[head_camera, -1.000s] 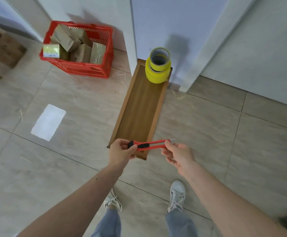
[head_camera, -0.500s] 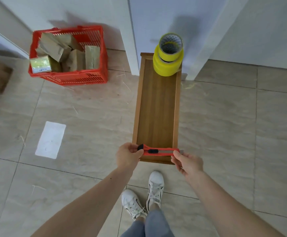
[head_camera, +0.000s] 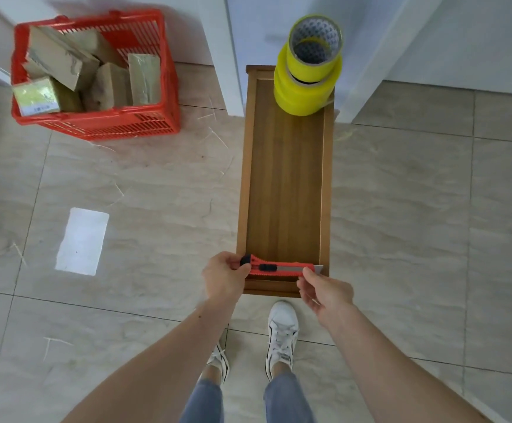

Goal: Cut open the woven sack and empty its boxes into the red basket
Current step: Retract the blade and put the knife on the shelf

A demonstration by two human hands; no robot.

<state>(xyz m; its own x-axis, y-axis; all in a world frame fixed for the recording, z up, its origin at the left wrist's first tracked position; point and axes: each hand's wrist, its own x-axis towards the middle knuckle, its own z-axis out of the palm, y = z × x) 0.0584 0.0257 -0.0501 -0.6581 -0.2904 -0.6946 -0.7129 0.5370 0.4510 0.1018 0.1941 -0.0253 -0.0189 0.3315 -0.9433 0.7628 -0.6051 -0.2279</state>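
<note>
Left hand: the left hand (head_camera: 224,277) is pinching the black-capped end of a red utility knife (head_camera: 280,268) between thumb and fingers, over the near end of the wooden tray (head_camera: 282,184).
Right hand: the right hand (head_camera: 324,290) is pinching the blade end of the knife between thumb and forefinger, the other fingers curling loosely below.
Utility knife: it is lying level between the two hands, crosswise above the tray's near edge, with a short grey blade tip showing past the right thumb. Whether it is touching the tray cannot be told.
Wooden tray: it is sitting on the tiled floor (head_camera: 144,184), long and narrow, running away from the person toward the white wall.
Tape rolls: yellow tape rolls (head_camera: 308,77) are standing stacked at the tray's far right corner.
Red basket: the red basket (head_camera: 102,123) is standing on the floor at the far left, near the wall and well apart from the tray.
Boxes: several brown cardboard boxes (head_camera: 65,65) are lying jumbled and tilted inside the basket.
Woven sack: it is not showing in this view.
Feet: two white sneakers (head_camera: 282,334) are standing just short of the tray's near end.
Floor: thin pale straw-like strands are lying scattered between basket and tray.
</note>
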